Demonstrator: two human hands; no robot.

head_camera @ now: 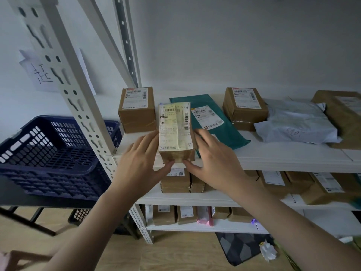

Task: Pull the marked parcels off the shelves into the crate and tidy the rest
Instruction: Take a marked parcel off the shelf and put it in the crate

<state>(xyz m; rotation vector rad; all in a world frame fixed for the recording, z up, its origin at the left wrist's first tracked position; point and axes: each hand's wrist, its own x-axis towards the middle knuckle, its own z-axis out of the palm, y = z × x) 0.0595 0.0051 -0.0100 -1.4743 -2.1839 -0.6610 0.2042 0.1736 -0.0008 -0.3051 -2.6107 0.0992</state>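
A narrow brown parcel (175, 132) with a long yellowed label lies at the front edge of the top shelf (273, 159). My left hand (140, 163) presses its left side with straight fingers, thumb under the front end. My right hand (213, 163) presses the right side the same way. A dark blue slotted crate (48, 153) stands to the left of the shelf unit, with nothing visible inside. Behind the held parcel sit a brown box (136, 110), a teal mailer bag (211, 120), another brown box (244, 106) and a pale grey mailer bag (297, 126).
A white perforated upright post (86, 114) stands between the crate and the shelf. A large brown parcel (343, 114) lies at the far right. Lower shelves hold several brown boxes (175, 182). A dark patterned mat (238, 247) and crumpled paper (268, 250) lie on the wooden floor.
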